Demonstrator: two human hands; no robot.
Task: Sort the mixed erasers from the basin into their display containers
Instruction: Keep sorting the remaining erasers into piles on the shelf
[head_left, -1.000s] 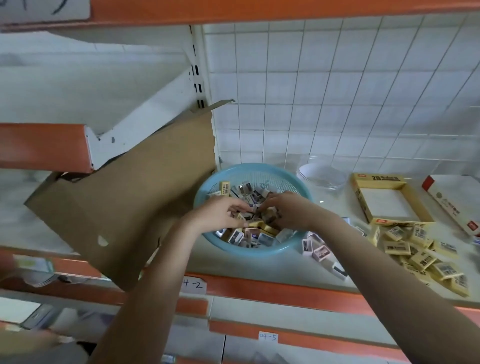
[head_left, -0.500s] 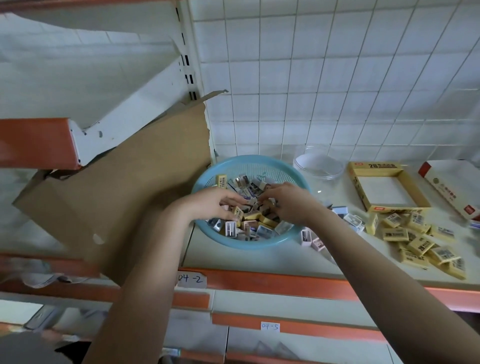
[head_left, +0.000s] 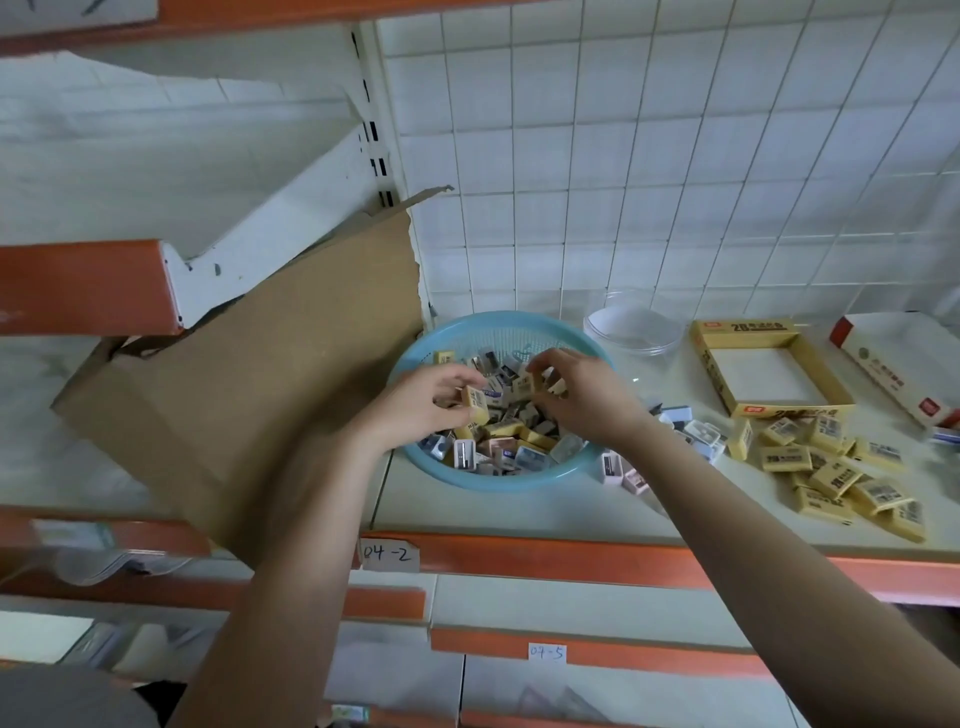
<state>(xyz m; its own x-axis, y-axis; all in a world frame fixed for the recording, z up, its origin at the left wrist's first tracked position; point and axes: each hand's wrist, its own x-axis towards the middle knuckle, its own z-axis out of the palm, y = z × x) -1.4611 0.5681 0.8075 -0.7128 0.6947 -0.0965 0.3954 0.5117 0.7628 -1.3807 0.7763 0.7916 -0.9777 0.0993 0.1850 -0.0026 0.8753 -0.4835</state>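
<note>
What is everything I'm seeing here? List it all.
White shelf with orange edge: one, under everything.
Round light-blue plastic mesh basin: one, shelf centre.
Mixed small boxed erasers: many, yellow, pink, grey, in basin.
Loose yellow boxed erasers: many, right of basin.
Small pale boxed pieces: several, grey, pink, beside basin's right.
Open yellow cardboard display box: one, empty, back right.
Clear round plastic container: one, behind basin.
White-and-red carton: one, far right.
Torn brown cardboard sheet: one, left.
Left hand: pinches one yellow eraser over basin.
Right hand: fingers curled in pile, grip unclear.

A stationery shop: tiered orange-edged shelves (head_left: 519, 558) with handwritten number labels (head_left: 388, 554) and boxed erasers (head_left: 831, 475) laid out.
</note>
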